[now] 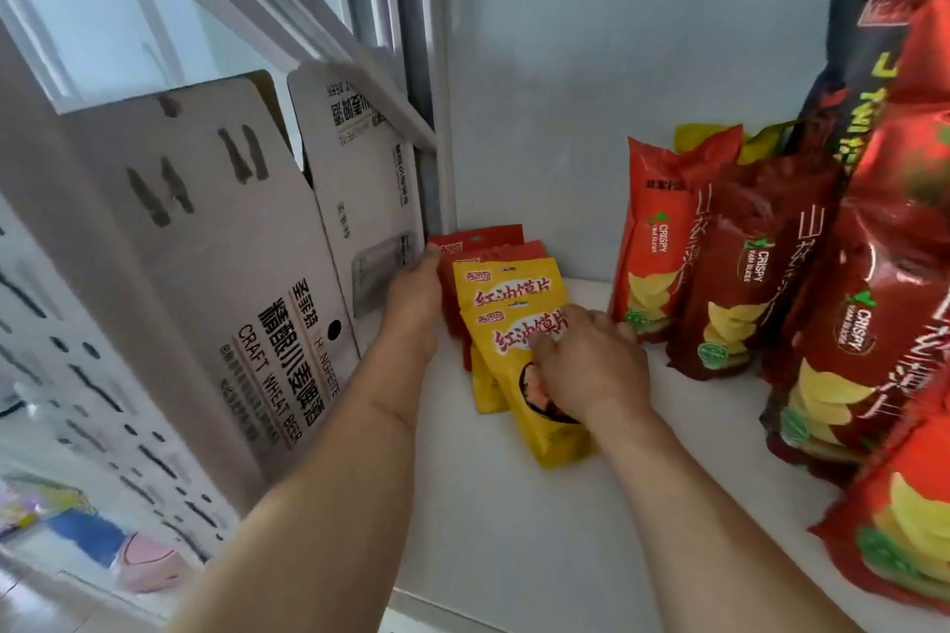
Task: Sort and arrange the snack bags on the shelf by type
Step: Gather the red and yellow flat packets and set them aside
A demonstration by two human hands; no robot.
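Note:
Two small yellow snack bags (514, 288) stand in a row on the white shelf (540, 529), with two small red bags (488, 242) behind them near the back left corner. My left hand (416, 303) presses against the left side of this row. My right hand (586, 365) grips the front yellow bag (552, 437) by its face and right edge. To the right, several tall red yam-crisp bags (719, 272) stand upright in a line toward me.
A cardboard beer box (216, 272) stands beyond the shelf's left side, behind a white frame bar (288, 16). A dark bag (843, 67) and a yellow one (699, 134) rise behind the crisp bags. Grey wall closes the back.

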